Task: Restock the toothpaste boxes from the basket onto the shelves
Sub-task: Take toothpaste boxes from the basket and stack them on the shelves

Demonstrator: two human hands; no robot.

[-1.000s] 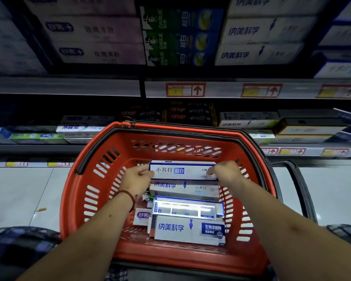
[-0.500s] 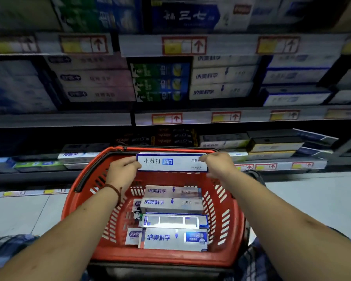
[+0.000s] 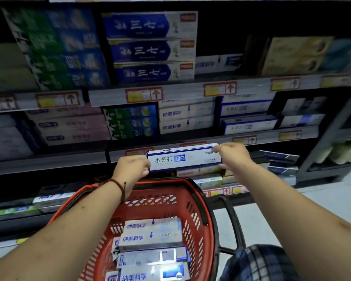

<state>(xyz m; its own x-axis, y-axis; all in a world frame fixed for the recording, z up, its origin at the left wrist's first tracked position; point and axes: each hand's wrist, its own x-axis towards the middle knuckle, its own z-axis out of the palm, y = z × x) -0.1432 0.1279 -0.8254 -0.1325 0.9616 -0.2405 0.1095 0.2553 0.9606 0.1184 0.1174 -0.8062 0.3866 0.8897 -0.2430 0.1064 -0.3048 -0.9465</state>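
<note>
Toothpaste box (image 3: 183, 158) gripped endwise by left hand (image 3: 131, 169), right hand (image 3: 232, 156)

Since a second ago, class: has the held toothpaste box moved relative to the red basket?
Yes. The toothpaste box has risen out of the red basket, above its far rim, toward the shelves, held by left hand and right hand.

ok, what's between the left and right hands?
Head view: a white-and-blue toothpaste box, gripped at its ends by the left hand and right hand.
</note>
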